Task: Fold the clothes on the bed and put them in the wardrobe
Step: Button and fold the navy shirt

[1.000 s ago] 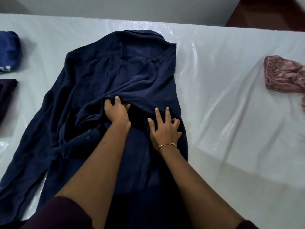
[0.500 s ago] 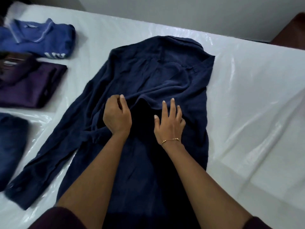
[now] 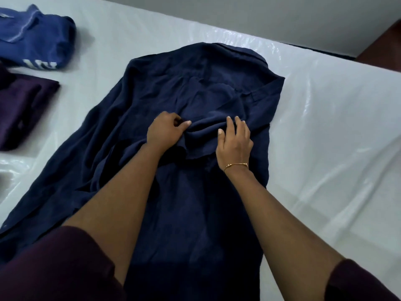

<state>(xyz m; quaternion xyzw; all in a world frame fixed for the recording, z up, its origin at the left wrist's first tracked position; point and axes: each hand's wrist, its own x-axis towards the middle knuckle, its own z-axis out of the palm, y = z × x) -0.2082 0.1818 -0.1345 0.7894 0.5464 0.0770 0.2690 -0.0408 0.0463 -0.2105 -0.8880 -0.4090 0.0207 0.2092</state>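
Head view: bed [image 3: 325, 127] has open plastic-covered surface right of the navy shirt [image 3: 173, 94]. Garments counted: three, with a folded blue shirt [image 3: 36, 40] and a folded purple one [image 3: 23, 105] at left. Navy shirt's long axis runs away from the camera, collar far. Left hand [image 3: 165, 133] pinches a fold; right hand [image 3: 235, 142] rests open, fingers spread on the cloth.

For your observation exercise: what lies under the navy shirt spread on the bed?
Around the navy shirt the bed's shiny clear plastic cover shows, so the shirt appears to rest on it. Whether anything else lies beneath cannot be seen; the cloth and both forearms cover that area.
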